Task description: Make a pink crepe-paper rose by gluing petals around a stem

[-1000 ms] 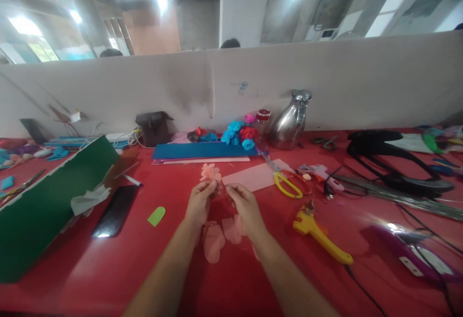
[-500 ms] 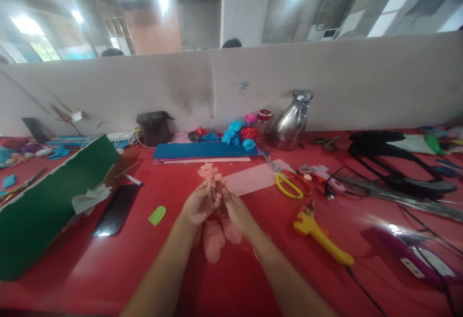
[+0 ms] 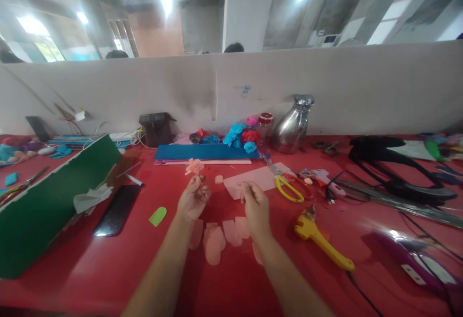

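Observation:
My left hand (image 3: 193,200) pinches the thin stem of a pink paper flower (image 3: 194,166), whose ruffled petals stand up above the fingertips. Apart from it, to the right, my right hand (image 3: 255,206) is closed with thumb and fingertips together; anything held there is too small to make out. Behind that hand lies a pink paper sheet (image 3: 265,178). Several cut pink paper petals (image 3: 212,249) are spread on the red table between my forearms, and one small pink piece (image 3: 219,179) rests between the hands and the blue sheets.
Scissors with yellow and red handles (image 3: 289,190) and a yellow glue gun (image 3: 323,242) lie on the right. At left are a black phone (image 3: 117,211), a green leaf-shaped piece (image 3: 157,216) and a green board (image 3: 54,211). A silver jug (image 3: 293,126) stands behind blue paper flowers (image 3: 234,136).
My hands have moved apart. The left carried the pink flower a little leftward, while the right let go of the flower's stem and moved right. The small pink piece between them now shows.

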`<state>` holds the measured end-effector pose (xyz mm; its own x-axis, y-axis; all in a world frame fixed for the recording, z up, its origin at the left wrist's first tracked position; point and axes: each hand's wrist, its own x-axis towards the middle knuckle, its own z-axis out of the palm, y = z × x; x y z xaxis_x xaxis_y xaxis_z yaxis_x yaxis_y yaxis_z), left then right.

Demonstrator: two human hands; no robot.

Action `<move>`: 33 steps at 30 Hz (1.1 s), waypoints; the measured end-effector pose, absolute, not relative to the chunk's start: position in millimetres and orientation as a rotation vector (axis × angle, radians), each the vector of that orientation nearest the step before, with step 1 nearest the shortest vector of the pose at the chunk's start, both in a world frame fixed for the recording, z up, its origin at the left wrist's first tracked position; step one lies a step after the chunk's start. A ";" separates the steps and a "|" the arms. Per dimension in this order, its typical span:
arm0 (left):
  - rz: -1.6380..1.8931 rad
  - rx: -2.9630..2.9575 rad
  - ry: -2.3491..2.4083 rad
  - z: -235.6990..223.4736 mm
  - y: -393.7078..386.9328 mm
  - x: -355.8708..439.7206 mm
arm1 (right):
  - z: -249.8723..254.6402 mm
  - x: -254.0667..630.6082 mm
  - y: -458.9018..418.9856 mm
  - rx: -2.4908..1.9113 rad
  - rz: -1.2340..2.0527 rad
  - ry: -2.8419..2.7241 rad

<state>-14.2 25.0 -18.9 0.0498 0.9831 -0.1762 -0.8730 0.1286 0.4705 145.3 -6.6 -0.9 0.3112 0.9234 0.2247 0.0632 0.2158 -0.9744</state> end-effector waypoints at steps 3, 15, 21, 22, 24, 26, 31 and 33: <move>1.458 0.250 0.496 -18.5 25.9 -18.8 | -0.3 147.8 -4.7 -1.220 0.791 -1.086; 1.528 0.213 0.352 -6.5 23.1 -39.8 | -3.9 155.7 -1.0 -1.346 0.690 -1.189; 1.366 0.255 0.413 -5.1 20.9 -39.2 | -6.0 156.6 2.4 -1.235 0.769 -1.105; 1.305 0.274 0.429 -4.9 19.6 -35.9 | -7.3 155.8 3.0 -1.206 0.818 -1.107; 1.197 0.316 0.451 -4.9 16.5 -27.5 | -9.1 153.2 3.4 -1.165 0.913 -1.140; 1.129 0.355 0.475 -5.4 13.6 -18.8 | -9.5 149.6 2.4 -1.128 0.983 -1.213; 1.076 0.424 0.489 -10.6 11.7 -7.9 | -12.9 139.4 -0.4 -1.011 1.116 -1.382; 1.060 0.452 0.473 -13.7 12.7 -7.8 | -16.9 137.2 0.7 -0.970 1.208 -1.393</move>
<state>-7.8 12.7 -13.7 0.4092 0.9000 -0.1499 -0.7123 0.4178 0.5639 137.2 0.7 -16.9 -0.1672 0.9693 0.1805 -0.0418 0.1759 -0.9835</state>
